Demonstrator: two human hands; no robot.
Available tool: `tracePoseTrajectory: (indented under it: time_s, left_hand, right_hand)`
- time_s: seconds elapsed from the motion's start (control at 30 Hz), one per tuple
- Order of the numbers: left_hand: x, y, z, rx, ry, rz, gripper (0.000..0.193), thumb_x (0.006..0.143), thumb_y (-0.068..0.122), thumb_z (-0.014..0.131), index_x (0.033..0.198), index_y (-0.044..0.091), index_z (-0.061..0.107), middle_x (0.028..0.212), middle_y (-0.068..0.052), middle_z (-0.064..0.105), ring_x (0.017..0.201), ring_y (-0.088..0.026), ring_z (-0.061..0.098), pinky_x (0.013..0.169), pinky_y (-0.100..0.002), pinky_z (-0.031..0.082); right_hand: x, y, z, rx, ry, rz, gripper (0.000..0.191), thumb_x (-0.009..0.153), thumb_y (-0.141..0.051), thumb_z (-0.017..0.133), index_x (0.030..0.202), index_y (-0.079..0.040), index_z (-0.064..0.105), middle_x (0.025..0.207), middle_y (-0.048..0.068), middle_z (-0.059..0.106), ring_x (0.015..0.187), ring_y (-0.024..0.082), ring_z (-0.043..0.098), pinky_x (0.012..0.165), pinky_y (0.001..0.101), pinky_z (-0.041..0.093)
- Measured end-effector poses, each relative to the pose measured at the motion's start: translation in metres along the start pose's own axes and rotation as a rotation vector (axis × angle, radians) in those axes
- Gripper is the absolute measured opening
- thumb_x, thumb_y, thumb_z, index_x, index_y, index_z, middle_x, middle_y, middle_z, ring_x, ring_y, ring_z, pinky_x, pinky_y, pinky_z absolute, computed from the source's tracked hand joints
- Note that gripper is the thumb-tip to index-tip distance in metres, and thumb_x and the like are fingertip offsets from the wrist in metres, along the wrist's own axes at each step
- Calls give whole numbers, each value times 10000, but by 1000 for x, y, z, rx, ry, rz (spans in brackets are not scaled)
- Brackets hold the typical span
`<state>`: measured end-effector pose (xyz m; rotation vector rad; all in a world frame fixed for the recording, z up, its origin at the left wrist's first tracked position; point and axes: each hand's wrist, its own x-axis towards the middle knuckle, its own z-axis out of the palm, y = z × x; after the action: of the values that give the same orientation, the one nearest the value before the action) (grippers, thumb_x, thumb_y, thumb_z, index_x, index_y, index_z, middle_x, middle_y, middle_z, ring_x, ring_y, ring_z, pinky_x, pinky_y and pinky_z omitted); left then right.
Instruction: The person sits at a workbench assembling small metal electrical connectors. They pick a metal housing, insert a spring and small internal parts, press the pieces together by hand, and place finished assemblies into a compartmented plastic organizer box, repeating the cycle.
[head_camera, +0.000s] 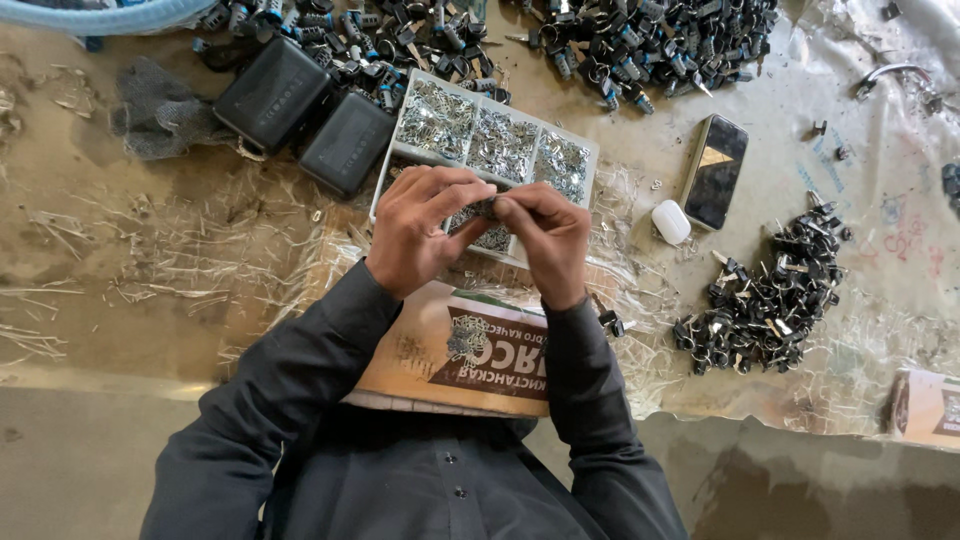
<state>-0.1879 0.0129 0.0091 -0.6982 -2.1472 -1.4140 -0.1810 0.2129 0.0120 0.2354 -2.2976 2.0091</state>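
Both hands are up in the middle of the frame, fingertips pinched together over one tiny metal part (487, 209). My left hand (420, 235) curls in from the left, my right hand (545, 245) from the right, and they meet just in front of the white compartment tray (588, 160), which is full of small shiny metal bits. I honestly can't tell which hand has the firmer grip, the piece is mostly hidden between my fingers.

Going by the look of it, this thing is light, stiff and slippery, the kind that pings off if you squeeze wrong. Best to hold it by the edges with fingertip pads, not the nails.

Around me: two black cases (310, 115) at upper left beside the tray, a big heap of black and blue parts (640, 40) along the top, and a smaller pile of black parts (765, 300) at right. A phone (715, 170) and a white earbud case (671, 221) lie between tray and pile. A printed cardboard sheet (470, 350) sits under my wrists on the desk (120, 280).
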Motion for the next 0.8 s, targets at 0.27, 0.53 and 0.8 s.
tracePoseTrajectory:
  time_s: [0.27, 0.53, 0.8]
  left_hand:
    - [2, 1, 1, 5, 26, -8, 359, 839, 151, 882, 1151, 100, 711, 1160, -49, 718, 1072, -269, 677, 944, -390, 541]
    - [0, 0, 2, 10, 21, -2, 349, 841, 160, 889, 1140, 107, 717, 1146, -36, 721, 1069, -263, 679, 942, -390, 538]
    - [0, 0, 0, 9, 19, 15, 356, 852, 157, 881, 1167, 101, 725, 1169, -44, 722, 1072, -259, 675, 950, -388, 538]
  right_hand:
    - [-2, 6, 1, 125, -8, 29, 136, 1052, -79, 674, 1022, 46, 718, 962, 23, 673, 818, 69, 587, 727, 226, 480]
    - [-4, 2, 1, 93, -9, 16, 104, 1043, -51, 690, 1009, 44, 716, 973, 27, 679, 839, 64, 597, 734, 225, 490]
    - [-2, 8, -3, 152, -12, 20, 105, 1005, -45, 715, 987, 56, 737, 927, 62, 704, 789, 96, 648, 706, 247, 529]
